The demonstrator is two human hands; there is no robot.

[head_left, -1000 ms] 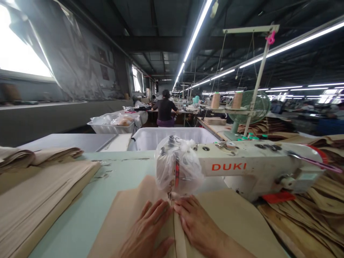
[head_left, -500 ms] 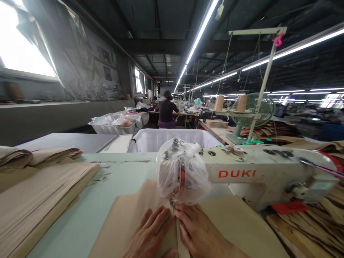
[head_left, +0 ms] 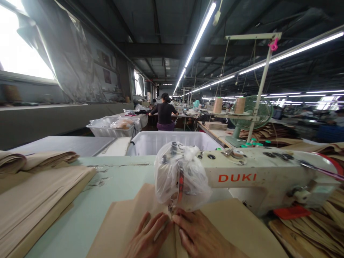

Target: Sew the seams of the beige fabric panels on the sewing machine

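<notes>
Tan fabric [head_left: 236, 229] lay flat under machine [head_left: 258, 175] head. Left hand [head_left: 147, 238], right hand [head_left: 200, 238] pressed flat on it, fingers [head_left: 157, 225] spread, just before machine. Risk: fingertips so close could slip under head.

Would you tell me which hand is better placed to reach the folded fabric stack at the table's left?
Left, probably: the left hand lies flat on the tan piece, nearer the stack; the right hand would have to cross it.
</notes>
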